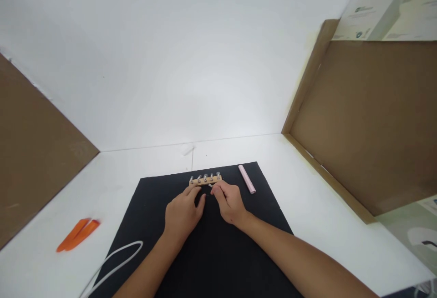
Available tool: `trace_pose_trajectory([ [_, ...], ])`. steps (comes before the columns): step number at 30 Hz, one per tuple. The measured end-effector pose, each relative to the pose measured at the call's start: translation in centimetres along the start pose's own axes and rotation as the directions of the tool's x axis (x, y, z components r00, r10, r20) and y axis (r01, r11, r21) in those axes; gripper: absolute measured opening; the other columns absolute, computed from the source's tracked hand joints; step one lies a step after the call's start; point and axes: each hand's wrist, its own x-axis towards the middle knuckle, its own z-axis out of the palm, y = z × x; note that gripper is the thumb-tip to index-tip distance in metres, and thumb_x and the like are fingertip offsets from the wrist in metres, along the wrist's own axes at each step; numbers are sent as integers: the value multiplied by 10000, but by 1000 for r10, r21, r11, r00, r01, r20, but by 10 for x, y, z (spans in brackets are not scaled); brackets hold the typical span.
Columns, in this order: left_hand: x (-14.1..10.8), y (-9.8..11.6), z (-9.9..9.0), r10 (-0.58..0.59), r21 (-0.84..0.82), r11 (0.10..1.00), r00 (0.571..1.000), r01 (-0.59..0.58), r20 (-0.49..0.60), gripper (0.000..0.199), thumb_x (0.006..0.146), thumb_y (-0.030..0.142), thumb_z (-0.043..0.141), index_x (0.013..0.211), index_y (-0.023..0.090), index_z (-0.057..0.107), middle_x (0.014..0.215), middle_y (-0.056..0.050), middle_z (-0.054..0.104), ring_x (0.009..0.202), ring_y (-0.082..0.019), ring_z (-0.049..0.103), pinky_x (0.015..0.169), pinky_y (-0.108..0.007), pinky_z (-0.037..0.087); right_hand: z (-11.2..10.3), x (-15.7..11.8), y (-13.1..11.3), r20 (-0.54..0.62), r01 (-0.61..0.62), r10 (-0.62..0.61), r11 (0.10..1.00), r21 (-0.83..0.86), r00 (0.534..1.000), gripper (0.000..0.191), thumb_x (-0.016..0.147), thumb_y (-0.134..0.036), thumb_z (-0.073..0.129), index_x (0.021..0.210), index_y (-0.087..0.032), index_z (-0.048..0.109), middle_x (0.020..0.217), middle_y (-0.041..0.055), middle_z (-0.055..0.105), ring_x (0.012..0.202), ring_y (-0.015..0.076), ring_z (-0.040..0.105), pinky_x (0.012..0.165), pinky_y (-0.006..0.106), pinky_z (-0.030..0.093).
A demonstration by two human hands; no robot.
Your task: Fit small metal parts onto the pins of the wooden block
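- Wooden strip with small metal posts is laid at top centre of the black mat, long axis left-right across the frame
- Left hand is held below it, fingers loosely curled, nothing seen held
- Right hand is nearer, fingertips drawn together at the strip's lower edge, pinch cannot be confirmed
- Pink cylinder is placed just right of the strip

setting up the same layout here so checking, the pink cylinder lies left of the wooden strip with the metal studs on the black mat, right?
Not quite: the pink cylinder lies to the right of the wooden strip, not the left, as the head view shows. The rest holds: the strip has metal studs, and both lie on the black mat.
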Motion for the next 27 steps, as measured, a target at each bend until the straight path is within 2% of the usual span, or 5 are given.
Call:
trace_pose_trajectory([
  [4,4,-3,5,27,-11,1000,997,-26,75,446,906,390,459,1327,272,550,1353,-106,585,828,-285,716,643,-357,534,0,0,0,7,-15,16,1000,-3,1000,324,978,-293,379,786,-174,611,643,11,584,561,132,534,575,241,393],
  [15,11,-6,2,31,-119,993,987,-12,159,454,921,337,444,1369,295,499,1289,-105,635,999,-318,689,776,-418,543,1,0,2,6,-27,27,1000,1,1000,331,982,-305,373,786,-178,608,638,7,570,562,134,522,577,247,379],
  [21,13,-10,2,-33,-142,988,986,57,166,458,918,336,445,1364,257,518,1112,-116,726,935,-300,706,799,-400,525,1,1,1,1,-38,38,999,2,999,342,984,-308,372,784,-172,612,638,5,565,570,132,528,584,245,378],
  [24,12,-10,1,-36,-172,983,991,59,132,416,906,329,468,1301,272,584,1046,-92,750,855,-276,720,744,-352,524,0,1,0,-13,-41,41,999,5,999,339,982,-315,376,789,-174,617,638,4,565,569,133,524,581,244,384],
  [27,9,-9,-1,-73,-232,969,996,85,59,355,879,353,518,1186,263,671,847,-50,773,695,-233,714,652,-299,511,0,1,0,-46,-54,55,998,16,997,330,978,-314,383,788,-175,614,624,-5,543,553,127,502,574,241,385],
])
